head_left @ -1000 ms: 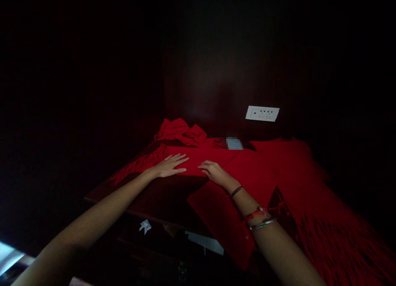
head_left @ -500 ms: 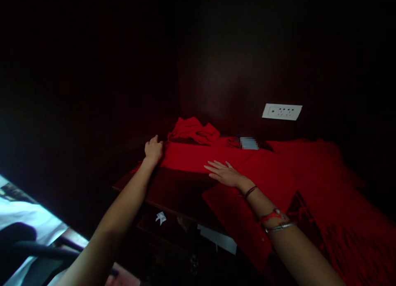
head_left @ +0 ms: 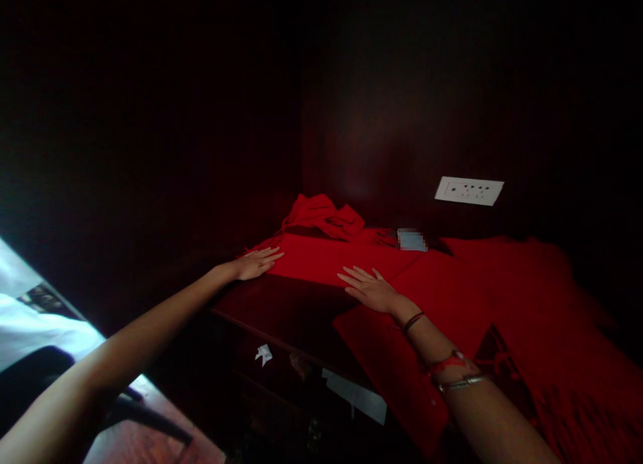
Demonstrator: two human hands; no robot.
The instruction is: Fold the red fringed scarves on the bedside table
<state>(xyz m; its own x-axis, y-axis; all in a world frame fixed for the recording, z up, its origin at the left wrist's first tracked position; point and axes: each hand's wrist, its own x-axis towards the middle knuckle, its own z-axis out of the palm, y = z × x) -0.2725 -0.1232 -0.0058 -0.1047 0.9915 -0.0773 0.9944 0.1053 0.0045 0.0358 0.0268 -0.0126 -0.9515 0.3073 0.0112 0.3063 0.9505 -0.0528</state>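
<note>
A red fringed scarf point(head_left: 482, 283) lies spread across a dark wooden desk point(head_left: 281, 300), with a narrow folded strip running to the left. My left hand point(head_left: 256, 264) rests flat near the strip's left end, fingers stretched out and pointing right. Farther right, my right hand point(head_left: 370, 288) lies with spread fingers on the strip's front edge, palm down. Neither hand grips the cloth. Behind the strip sits a crumpled heap of red cloth point(head_left: 324, 216), and beside it a small pale blurred item point(head_left: 412, 240).
A white socket plate point(head_left: 469, 191) is set in the dark back wall. Below the desk edge are a white scrap point(head_left: 263, 354) and a pale sheet point(head_left: 355, 394). A dark chair part point(head_left: 35, 383) stands at lower left. Much of the surroundings is too dark to make out.
My left hand has gone from bent fingers at the strip's left end to lying flat with fingers extended. My right hand stays in place on the scarf. The view has shifted slightly.
</note>
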